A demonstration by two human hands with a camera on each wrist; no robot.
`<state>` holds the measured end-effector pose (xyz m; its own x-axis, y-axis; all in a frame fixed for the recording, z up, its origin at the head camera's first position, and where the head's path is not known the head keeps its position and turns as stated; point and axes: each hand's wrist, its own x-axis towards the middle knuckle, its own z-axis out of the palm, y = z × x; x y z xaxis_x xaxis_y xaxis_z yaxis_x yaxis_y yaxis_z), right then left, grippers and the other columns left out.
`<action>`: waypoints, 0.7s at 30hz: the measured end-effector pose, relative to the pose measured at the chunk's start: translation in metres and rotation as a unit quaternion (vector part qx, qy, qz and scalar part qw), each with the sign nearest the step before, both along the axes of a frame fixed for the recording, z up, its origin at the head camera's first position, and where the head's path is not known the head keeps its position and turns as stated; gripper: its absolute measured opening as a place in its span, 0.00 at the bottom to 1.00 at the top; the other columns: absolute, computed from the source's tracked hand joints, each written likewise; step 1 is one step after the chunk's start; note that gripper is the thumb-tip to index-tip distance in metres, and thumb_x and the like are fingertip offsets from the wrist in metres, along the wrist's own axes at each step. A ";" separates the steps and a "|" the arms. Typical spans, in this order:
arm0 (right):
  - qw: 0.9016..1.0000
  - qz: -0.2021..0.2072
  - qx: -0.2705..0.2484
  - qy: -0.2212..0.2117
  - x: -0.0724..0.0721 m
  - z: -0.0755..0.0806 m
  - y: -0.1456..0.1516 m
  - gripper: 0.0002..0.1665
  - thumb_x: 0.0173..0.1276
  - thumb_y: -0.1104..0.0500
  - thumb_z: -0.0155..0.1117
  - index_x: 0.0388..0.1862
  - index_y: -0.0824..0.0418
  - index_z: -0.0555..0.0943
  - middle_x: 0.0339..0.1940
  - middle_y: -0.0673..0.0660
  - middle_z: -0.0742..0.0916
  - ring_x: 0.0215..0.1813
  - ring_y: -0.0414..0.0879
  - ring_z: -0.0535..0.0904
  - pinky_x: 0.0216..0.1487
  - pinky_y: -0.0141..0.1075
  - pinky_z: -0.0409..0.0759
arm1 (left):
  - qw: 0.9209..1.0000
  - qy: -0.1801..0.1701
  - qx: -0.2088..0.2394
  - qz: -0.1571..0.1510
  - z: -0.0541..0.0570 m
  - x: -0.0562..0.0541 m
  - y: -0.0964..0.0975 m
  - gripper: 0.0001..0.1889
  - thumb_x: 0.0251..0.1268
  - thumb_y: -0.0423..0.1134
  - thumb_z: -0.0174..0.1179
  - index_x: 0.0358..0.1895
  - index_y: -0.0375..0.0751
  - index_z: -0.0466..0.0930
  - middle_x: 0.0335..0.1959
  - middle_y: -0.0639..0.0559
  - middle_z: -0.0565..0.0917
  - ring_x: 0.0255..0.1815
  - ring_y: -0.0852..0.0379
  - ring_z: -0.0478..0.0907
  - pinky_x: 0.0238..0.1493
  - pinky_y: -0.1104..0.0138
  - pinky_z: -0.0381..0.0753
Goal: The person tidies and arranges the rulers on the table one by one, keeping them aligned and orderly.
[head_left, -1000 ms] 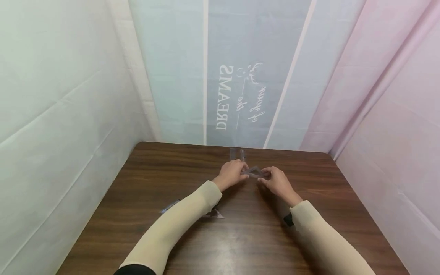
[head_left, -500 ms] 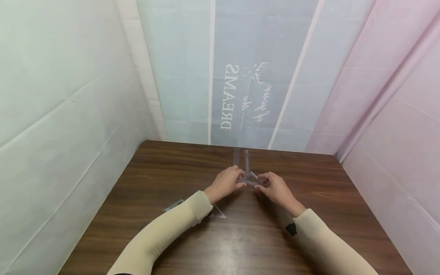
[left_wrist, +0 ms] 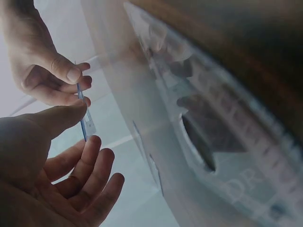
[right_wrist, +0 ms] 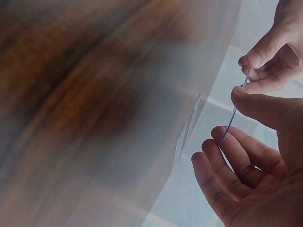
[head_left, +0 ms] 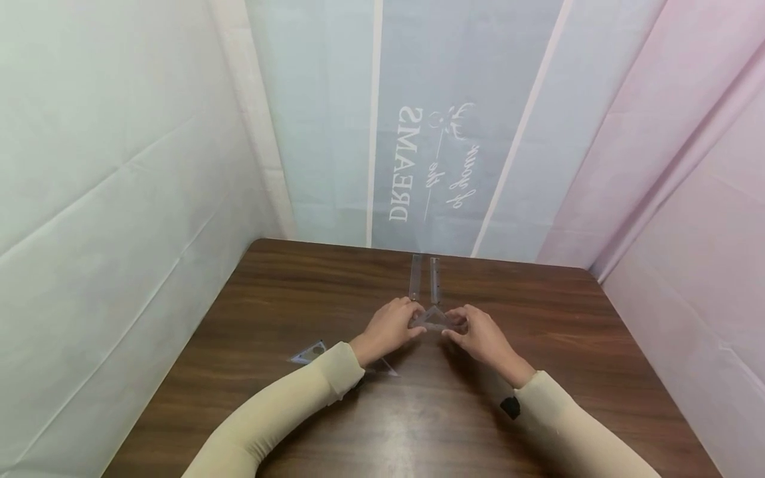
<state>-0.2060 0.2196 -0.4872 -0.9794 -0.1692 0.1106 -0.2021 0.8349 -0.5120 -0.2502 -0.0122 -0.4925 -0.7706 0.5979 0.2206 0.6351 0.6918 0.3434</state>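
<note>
A clear set square (head_left: 434,326) is held up between both hands, its right-angled corner pointing away from me. My left hand (head_left: 391,323) pinches its left end between thumb and fingertips. On the opposite end my right hand (head_left: 483,335) has its own thumb-and-finger pinch. Both wrist views show the set square (left_wrist: 84,113) nearly edge-on as a thin bluish line. Just beyond the hands, two clear rulers, one on the left (head_left: 415,275) and one on the right (head_left: 435,280), lie side by side on the wooden table.
Another clear set square (head_left: 307,352) lies on the table, partly hidden under my left forearm. It looms close in the left wrist view, with scale marks and an oval cutout. A printed cloth (head_left: 442,166) hangs behind the table's far edge (head_left: 538,267).
Both hands have drawn a little nearer to me with the set square, whose tilt has altered. More of the two rulers shows. The head view has shifted slightly.
</note>
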 end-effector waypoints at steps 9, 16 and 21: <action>1.000 0.003 0.008 -0.013 0.012 0.000 -0.004 0.21 0.69 0.57 0.80 0.58 0.61 0.88 0.44 0.52 0.88 0.44 0.47 0.86 0.46 0.48 0.87 | 1.000 -0.019 0.001 -0.007 -0.004 0.008 -0.005 0.20 0.69 0.51 0.75 0.57 0.43 0.89 0.40 0.57 0.84 0.38 0.63 0.76 0.39 0.72 0.78; 1.000 0.006 0.007 -0.026 0.021 -0.001 -0.007 0.22 0.68 0.57 0.82 0.58 0.61 0.88 0.45 0.52 0.88 0.47 0.47 0.86 0.49 0.49 0.87 | 1.000 -0.008 -0.024 -0.019 -0.004 0.018 -0.010 0.20 0.69 0.53 0.75 0.56 0.45 0.89 0.38 0.60 0.82 0.36 0.64 0.74 0.38 0.72 0.76; 0.999 0.018 0.006 -0.026 0.027 -0.001 -0.007 0.23 0.68 0.57 0.82 0.59 0.61 0.88 0.45 0.51 0.87 0.47 0.47 0.85 0.48 0.48 0.86 | 0.999 0.013 -0.045 -0.020 -0.001 0.025 -0.012 0.20 0.69 0.54 0.75 0.54 0.47 0.89 0.37 0.61 0.82 0.35 0.64 0.74 0.36 0.72 0.75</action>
